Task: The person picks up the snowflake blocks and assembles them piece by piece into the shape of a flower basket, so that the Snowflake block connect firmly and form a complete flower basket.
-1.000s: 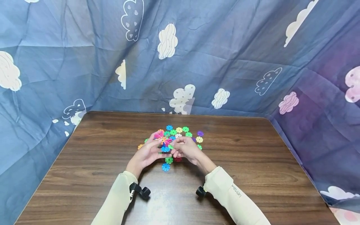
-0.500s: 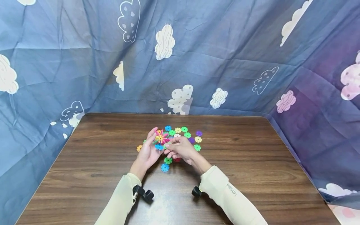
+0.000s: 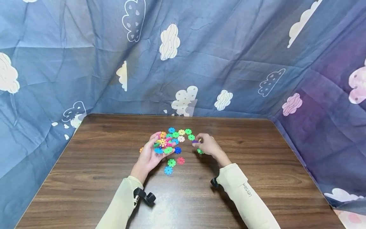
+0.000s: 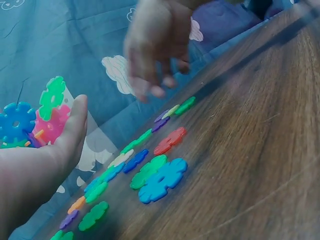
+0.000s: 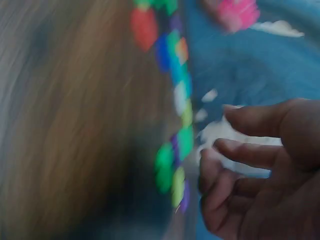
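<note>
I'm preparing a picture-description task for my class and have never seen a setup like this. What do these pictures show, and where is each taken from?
There is no machine here, just a person working bare-handed. The wide picture comes from a camera worn on the head, looking forward and down at a brown table. The other two come from small black cameras worn at the wrists, so the table looks tilted; the right one is blurred. Loose flower-shaped discs in green, blue, red and other colours lie on the table. The left hand has a colourful joined cluster in its grip. The right hand is over the loose discs, with nothing visibly held. Behind is a cloud-patterned cloth.
</note>
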Available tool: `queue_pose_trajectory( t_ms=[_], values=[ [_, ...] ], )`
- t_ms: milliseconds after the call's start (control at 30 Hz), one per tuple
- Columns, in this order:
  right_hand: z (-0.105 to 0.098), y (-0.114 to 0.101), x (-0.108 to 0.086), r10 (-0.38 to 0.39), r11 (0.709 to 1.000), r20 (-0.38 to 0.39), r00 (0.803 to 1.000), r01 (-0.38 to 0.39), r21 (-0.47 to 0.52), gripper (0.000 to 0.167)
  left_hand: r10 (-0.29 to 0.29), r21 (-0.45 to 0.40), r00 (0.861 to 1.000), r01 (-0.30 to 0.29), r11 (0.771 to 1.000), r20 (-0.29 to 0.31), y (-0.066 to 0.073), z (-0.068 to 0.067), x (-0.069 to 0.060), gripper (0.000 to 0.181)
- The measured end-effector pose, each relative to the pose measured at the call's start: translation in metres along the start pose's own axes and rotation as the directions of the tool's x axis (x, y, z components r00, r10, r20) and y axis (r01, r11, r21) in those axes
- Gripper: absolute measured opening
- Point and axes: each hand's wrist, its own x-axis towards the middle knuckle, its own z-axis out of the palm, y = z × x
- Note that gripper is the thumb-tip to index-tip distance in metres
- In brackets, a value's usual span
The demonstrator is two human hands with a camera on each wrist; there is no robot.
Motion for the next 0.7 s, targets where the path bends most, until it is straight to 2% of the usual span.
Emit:
queue_pose_trajectory(
  t_ms=[67, 167, 267, 400, 500, 600, 667, 700],
  values=[
    [0.001, 0.012, 0.002, 0.019, 0.986, 0.001, 1.0, -0.018, -0.165, 0.025, -0.015, 0.009, 1.0, 0.015, 1.0, -0.012, -0.001, 0.001, 0.0, 0.027],
    [0.007, 0.021, 0.004, 0.041, 0.958, 0.015, 0.999, -0.035, -0.285, 0.025, -0.027, 0.019, 0.999, 0.027, 0.999, -0.024, -0.003, 0.002, 0.0, 0.029],
    [0.01, 0.021, 0.005, 0.057, 0.947, 0.006, 0.998, -0.052, -0.316, 0.023, -0.034, 0.03, 0.999, 0.034, 0.999, -0.021, -0.003, 0.003, -0.001, 0.031],
    [0.01, 0.021, 0.005, 0.086, 0.944, -0.005, 0.996, -0.083, -0.319, 0.022, -0.043, 0.048, 0.999, 0.041, 0.998, 0.032, -0.003, 0.002, -0.003, 0.027],
    [0.01, 0.024, 0.004, 0.076, 0.95, -0.009, 0.997, -0.076, -0.303, 0.02, -0.045, 0.056, 0.996, 0.04, 0.998, 0.076, -0.003, 0.001, -0.004, 0.026],
    [0.009, 0.023, 0.001, -0.014, 0.974, -0.023, 1.0, 0.008, -0.225, 0.022, -0.045, 0.059, 0.996, 0.04, 0.997, 0.081, -0.003, 0.001, -0.004, 0.029],
    [0.007, 0.018, -0.002, -0.087, 0.994, 0.009, 0.996, 0.087, -0.063, 0.018, -0.043, 0.069, 0.996, 0.038, 0.997, 0.074, -0.002, 0.002, -0.003, 0.029],
    [0.005, 0.014, -0.004, -0.125, 0.991, 0.039, 0.991, 0.123, 0.045, 0.014, -0.039, 0.073, 0.997, 0.034, 0.997, 0.067, -0.002, 0.002, -0.003, 0.029]
  ],
)
